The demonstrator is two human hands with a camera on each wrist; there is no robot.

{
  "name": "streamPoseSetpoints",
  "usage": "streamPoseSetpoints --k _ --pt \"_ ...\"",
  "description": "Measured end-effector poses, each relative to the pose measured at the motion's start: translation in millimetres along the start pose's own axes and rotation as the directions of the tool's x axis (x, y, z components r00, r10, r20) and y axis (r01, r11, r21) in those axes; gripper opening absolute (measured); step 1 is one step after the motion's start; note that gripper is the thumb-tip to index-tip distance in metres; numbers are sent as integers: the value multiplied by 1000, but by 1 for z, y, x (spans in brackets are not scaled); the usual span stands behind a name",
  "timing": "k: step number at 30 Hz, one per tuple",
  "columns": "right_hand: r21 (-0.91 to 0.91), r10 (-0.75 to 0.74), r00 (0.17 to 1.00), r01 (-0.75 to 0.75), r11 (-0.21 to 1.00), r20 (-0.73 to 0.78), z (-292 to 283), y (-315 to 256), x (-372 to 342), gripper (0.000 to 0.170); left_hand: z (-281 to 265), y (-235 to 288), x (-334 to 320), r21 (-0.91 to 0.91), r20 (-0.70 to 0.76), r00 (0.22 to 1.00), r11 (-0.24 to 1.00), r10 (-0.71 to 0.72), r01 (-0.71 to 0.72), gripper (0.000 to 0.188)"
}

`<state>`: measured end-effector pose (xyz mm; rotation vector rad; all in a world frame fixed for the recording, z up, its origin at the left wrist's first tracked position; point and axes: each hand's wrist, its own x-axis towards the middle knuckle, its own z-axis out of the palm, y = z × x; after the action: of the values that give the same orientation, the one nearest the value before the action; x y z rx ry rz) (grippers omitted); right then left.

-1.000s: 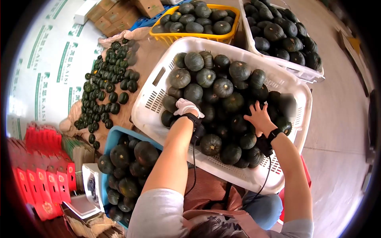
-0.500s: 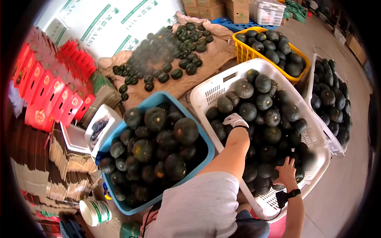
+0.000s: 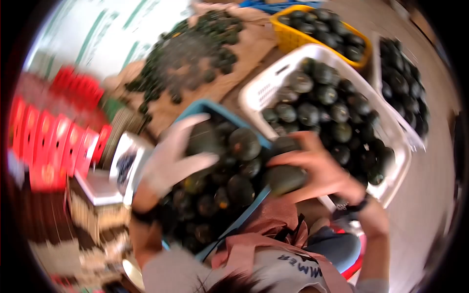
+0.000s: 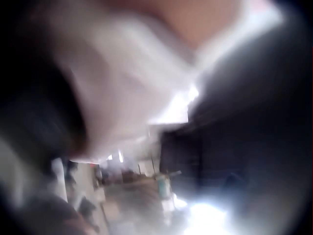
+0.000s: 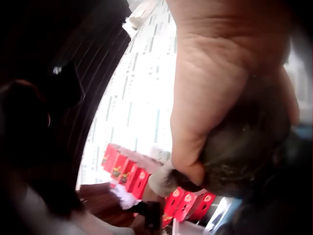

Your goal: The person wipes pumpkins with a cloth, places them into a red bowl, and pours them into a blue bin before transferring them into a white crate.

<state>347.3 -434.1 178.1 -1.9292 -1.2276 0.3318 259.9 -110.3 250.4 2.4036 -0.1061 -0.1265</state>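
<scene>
A white glove covers my left hand (image 3: pixel 173 151), which is over the blue tub (image 3: pixel 249 209) in the head view. Its spread thumb and fingers curve round a dark green pumpkin (image 3: pixel 202 140). Between the thumb and fingers of my bare right hand (image 3: pixel 315 168) is another dark pumpkin (image 3: pixel 286 179), beside the tub's right rim. A further pumpkin (image 3: pixel 283 145) shows just behind those fingers. The right wrist view has the gripped pumpkin (image 5: pixel 244 147) close up under the palm. Motion blurs the left wrist view, where the glove (image 4: pixel 127 83) fills the upper part.
To the right stands a white crate (image 3: pixel 251 95) of pumpkins. Behind it are a yellow basket (image 3: pixel 282 36) and another white crate, both loaded. Small pumpkins (image 3: pixel 183 58) lie on a brown cloth (image 3: pixel 171 110). Red boxes (image 3: pixel 49 141) and a white foam box (image 3: pixel 95 190) are left.
Both hands have risen out of the white crate and swung left with pumpkins, the left over the blue tub, the right to its edge. The head view has turned left since one second ago.
</scene>
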Motion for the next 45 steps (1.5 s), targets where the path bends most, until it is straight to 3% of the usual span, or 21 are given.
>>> streamPoseSetpoints --k 2,3,5,6,8,10,12,13,14,16,17,18,20,22,29,31,34,36,40,42,45 --pt "107 -100 990 111 988 -104 69 -26 32 68 -12 -32 -50 -320 -139 955 925 -261 206 69" --pt "73 -124 984 134 988 -132 97 -40 43 71 -22 -67 -75 -165 -113 921 921 -372 352 71" --pt "-53 -139 985 134 990 -101 171 -44 61 76 -26 -109 -116 -144 -1 511 506 -860 851 72" --pt "-185 -154 983 134 974 -100 204 -36 65 75 -32 -180 -143 -223 274 360 306 -892 926 71" --pt "-256 -8 998 25 966 67 239 -10 57 79 -20 -169 -120 212 436 388 512 -812 832 76" --pt "-140 -150 987 157 978 55 213 11 42 78 -15 -100 -48 551 384 633 717 -672 427 78" --pt "221 41 976 -90 971 216 145 22 23 75 -8 -46 20 588 300 808 765 -507 262 80" --pt "322 36 999 -47 946 39 117 42 6 71 3 -38 55 103 427 892 988 -145 111 77" --pt "408 35 990 24 913 -138 88 62 -13 68 14 -12 88 51 488 860 989 -147 140 77" --pt "199 272 928 -224 954 -256 26 104 -59 65 61 15 160 79 582 804 976 119 -202 81" --pt "-134 327 901 -375 917 -286 13 136 -89 74 90 33 190 -127 709 699 992 89 3 81" --pt "-314 674 719 -687 655 -169 3 143 -110 85 125 48 210 -191 777 621 902 -102 387 83" --pt "-806 759 645 -495 324 -91 16 171 -153 91 199 10 256 -131 632 754 983 181 -126 89" --pt "-768 820 568 -495 406 68 37 198 -178 88 266 7 306 400 600 792 900 -115 -172 100" --pt "-804 630 748 -498 326 -208 72 239 -223 61 376 -62 372 396 439 887 917 -142 -49 107" --pt "-675 638 763 -526 518 -104 61 236 -229 59 370 -55 360 465 439 895 833 76 -299 100" --pt "-596 619 779 -545 590 -100 58 244 -243 59 356 -31 353 512 480 876 796 46 -323 89" --pt "-275 641 736 -676 683 -218 40 252 -245 57 336 -9 341 527 417 907 828 -55 -192 81" --pt "484 876 293 -744 460 -384 28 276 -225 64 265 -2 315 191 150 975 963 165 -192 90" --pt "704 974 150 -673 226 -169 11 264 -196 69 198 6 276 6 117 959 965 260 -263 85" --pt "328 964 19 -938 109 -265 20 290 -156 93 86 2 177 -97 54 978 976 203 -197 76"
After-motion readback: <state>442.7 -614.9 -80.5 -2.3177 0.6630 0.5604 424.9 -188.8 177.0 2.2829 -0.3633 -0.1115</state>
